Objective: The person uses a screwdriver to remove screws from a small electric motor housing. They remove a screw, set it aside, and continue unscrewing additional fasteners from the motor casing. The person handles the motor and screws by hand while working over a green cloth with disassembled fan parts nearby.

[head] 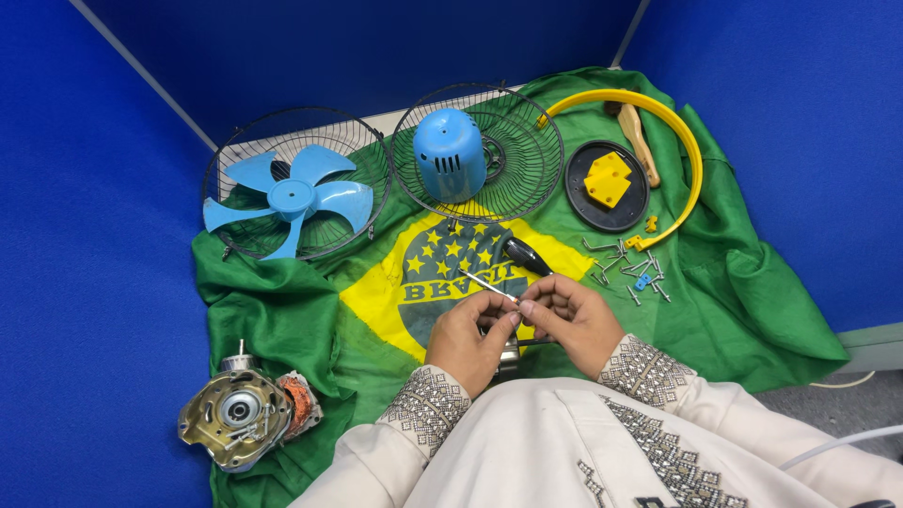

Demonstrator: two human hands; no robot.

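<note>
Both of our hands met over the green and yellow cloth (282, 310), the left hand (467, 341) and the right hand (571, 320) close together with fingertips nearly touching. Our fingers (513, 310) were pinched narrow around the thin metal shaft of a screwdriver (508, 268), whose black handle pointed away from them, up and to the right. Under the left fingers sat a small dark metal part (509, 353), mostly hidden, so we could not tell what it was.

Beyond the fingers lay a blue motor cover (449, 155) resting in a wire fan guard (527, 150). Further to the left of them a second wire guard (235, 150) held the blue fan blade (292, 199). To the right of the fingers, loose screws and clips (630, 268) were scattered, with a black round base (583, 202) carrying a yellow block (608, 179), and a yellow ring (691, 155) curving round it. Well to the left and nearer to us stood the bare fan motor (245, 411).
</note>
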